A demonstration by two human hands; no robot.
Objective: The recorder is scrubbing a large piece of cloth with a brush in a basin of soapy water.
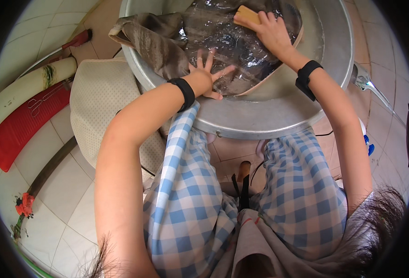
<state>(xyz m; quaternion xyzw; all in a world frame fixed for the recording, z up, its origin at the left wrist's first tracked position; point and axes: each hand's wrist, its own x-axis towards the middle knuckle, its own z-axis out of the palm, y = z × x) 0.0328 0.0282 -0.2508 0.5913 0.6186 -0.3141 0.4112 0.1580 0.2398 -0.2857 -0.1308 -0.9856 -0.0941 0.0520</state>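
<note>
A large metal basin (255,125) with water in it stands in front of my knees. Soaked dark brown-grey cloth (162,39) with a pale edge lies in it, and its left part hangs over the rim. My left hand (205,76) rests flat on the near part of the cloth, fingers spread, holding nothing. Farther off and to the right, my right hand (271,34) grips a tan scrub brush (247,16) against the wet, shiny cloth. The brush's underside is hidden. A black band circles each wrist.
Left of the basin is a beige dotted cover (95,102). Beyond it are a long red comb-shaped panel (26,118) and a red-headed brush (78,38). A metal-coloured tool with a thin rod (371,85) lies right of the basin, on the tiled floor.
</note>
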